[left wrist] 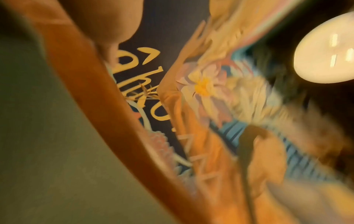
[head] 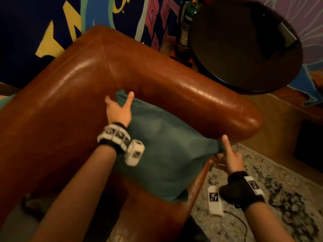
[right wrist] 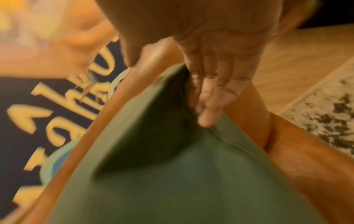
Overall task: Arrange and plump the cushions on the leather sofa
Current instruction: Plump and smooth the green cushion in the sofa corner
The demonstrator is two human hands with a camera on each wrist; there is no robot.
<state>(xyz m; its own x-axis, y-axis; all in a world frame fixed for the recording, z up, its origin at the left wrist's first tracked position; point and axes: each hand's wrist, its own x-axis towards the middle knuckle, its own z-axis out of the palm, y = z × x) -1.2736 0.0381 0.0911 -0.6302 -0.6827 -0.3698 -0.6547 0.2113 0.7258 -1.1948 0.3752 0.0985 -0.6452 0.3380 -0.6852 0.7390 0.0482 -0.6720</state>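
A teal cushion (head: 157, 145) (right wrist: 172, 174) leans in the corner of the brown leather sofa (head: 70, 84), against its armrest. My left hand (head: 118, 109) rests on the cushion's far upper corner, thumb and forefinger spread wide. My right hand (head: 229, 154) (right wrist: 210, 75) is at the cushion's near right corner. Its fingers (right wrist: 206, 106) lie fairly straight against the fabric, and the thumb stands apart. The left wrist view is blurred. It shows the cushion (left wrist: 38, 136), a band of sofa leather (left wrist: 91, 91) and one fingertip (left wrist: 105, 22).
A round dark side table (head: 244, 46) stands just beyond the armrest, with a dark labelled cylinder (head: 185, 32) behind it. A painted mural wall (head: 43, 23) backs the sofa. A mottled rug (head: 271, 172) on the wood floor lies to the right. A lit lamp (left wrist: 325, 53) glows overhead.
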